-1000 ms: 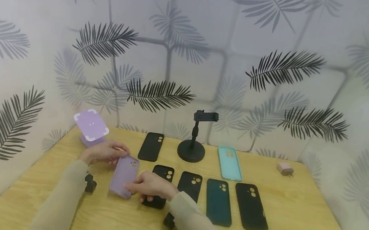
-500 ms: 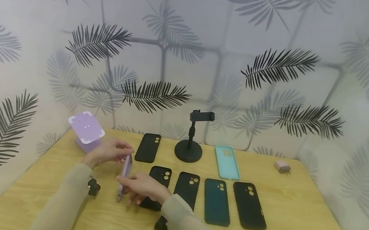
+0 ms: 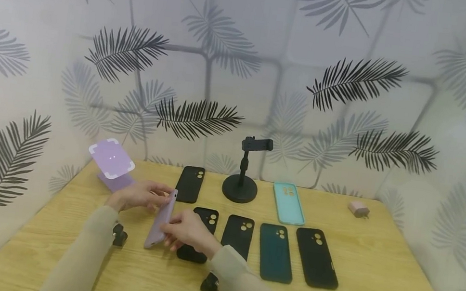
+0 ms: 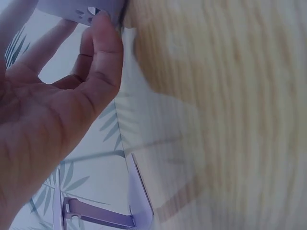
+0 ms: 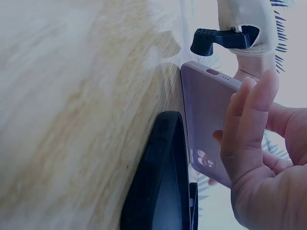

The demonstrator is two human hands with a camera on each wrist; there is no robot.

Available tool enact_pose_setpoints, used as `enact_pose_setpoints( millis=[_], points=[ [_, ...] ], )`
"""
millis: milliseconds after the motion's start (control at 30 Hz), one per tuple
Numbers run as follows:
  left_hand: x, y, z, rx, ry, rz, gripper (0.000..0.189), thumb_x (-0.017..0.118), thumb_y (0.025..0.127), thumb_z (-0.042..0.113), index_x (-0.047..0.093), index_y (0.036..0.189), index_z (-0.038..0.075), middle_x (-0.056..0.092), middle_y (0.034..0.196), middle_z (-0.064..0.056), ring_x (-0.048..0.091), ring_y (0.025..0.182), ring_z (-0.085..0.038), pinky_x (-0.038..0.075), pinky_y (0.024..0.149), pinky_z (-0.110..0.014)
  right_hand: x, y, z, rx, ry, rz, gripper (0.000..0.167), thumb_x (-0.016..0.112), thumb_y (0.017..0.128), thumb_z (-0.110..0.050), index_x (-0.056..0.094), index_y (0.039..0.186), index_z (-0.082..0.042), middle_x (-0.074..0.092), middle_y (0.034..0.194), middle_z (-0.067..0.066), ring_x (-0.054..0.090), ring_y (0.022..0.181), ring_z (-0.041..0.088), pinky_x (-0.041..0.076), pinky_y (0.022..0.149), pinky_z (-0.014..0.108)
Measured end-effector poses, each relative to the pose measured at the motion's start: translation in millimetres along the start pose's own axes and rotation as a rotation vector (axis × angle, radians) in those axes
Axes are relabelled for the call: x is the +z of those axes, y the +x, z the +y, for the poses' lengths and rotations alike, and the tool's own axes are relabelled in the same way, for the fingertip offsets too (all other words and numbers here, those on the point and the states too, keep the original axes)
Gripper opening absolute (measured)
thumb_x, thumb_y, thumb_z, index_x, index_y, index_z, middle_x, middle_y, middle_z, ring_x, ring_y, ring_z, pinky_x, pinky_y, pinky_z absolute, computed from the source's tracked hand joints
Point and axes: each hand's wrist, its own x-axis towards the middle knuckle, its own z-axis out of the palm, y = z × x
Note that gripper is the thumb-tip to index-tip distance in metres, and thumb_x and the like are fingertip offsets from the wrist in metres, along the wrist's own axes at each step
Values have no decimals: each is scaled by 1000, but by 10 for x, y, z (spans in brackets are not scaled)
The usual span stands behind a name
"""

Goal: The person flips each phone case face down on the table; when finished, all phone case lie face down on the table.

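A lilac phone case [image 3: 157,226] stands tilted on its long edge, left of the row of cases. My left hand [image 3: 139,195] pinches its far end; in the left wrist view a fingertip lies by the camera holes of the case [image 4: 76,9]. My right hand [image 3: 190,231] holds the long side nearer the right, thumb on the face turned to the head camera. Camera and port cutouts of the lilac case [image 5: 206,110] show in the right wrist view, with the right hand's fingers [image 5: 247,120] against it. A black phone case [image 3: 193,253] lies partly hidden under the right hand.
More cases lie to the right: black [image 3: 237,236], dark teal [image 3: 275,252] and black [image 3: 317,259]. Behind are another black case [image 3: 190,184], a black phone stand [image 3: 239,190], a turquoise case [image 3: 289,203], a pink charger [image 3: 358,209] and a lilac stand [image 3: 112,158].
Both hands have turned the lilac case: its face with camera hole showed first, then it stood edge-on, and now its other side slants toward the head camera.
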Motion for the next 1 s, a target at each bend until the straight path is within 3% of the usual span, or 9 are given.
enact_pose_setpoints(
  millis=[200,333,433,567,667,800,1000],
  points=[
    [2,-8,-28,-19,-20,-34,55,70,92,22,51,140,5,52,137,-25,58,116,-30,55,92,-42,-39,-12,28,9,-11,-6,15,68,93,-16,73,85,-5,65,63,6,59,47,12,55,47,27],
    [-2,12,-26,-9,52,-37,59,74,88,22,51,140,6,50,139,-26,57,117,-32,54,93,-42,-63,-8,51,11,12,-3,12,67,92,-13,73,89,-2,64,62,5,59,47,11,56,47,28],
    [-20,6,-31,-14,111,-13,61,77,85,20,52,139,6,50,138,-25,53,120,-36,51,95,-45,-61,7,59,5,19,-3,17,67,93,-11,71,105,-1,64,61,6,60,46,11,56,47,28],
    [-38,-16,-51,-44,158,18,62,80,82,19,54,137,7,50,139,-23,49,124,-38,47,98,-49,-32,18,70,15,18,4,46,67,93,-10,55,136,-3,66,61,8,61,46,13,56,47,32],
    [-38,-12,-59,-63,171,29,60,80,81,19,56,135,7,51,137,-21,51,121,-35,49,95,-43,-13,15,84,25,25,23,60,68,92,-9,43,146,-4,67,63,12,63,47,16,57,46,34],
    [-43,16,-57,-69,184,39,54,80,80,15,60,130,5,55,130,-19,55,111,-29,51,87,-35,-8,10,103,38,41,38,62,68,92,-7,40,147,-2,70,67,16,66,50,18,57,46,33],
    [-40,29,-63,-57,215,35,47,79,80,10,63,124,3,60,124,-20,57,109,-30,49,94,-44,3,8,122,70,35,19,42,68,91,-7,54,130,2,71,69,16,69,54,21,56,46,31]
  ],
)
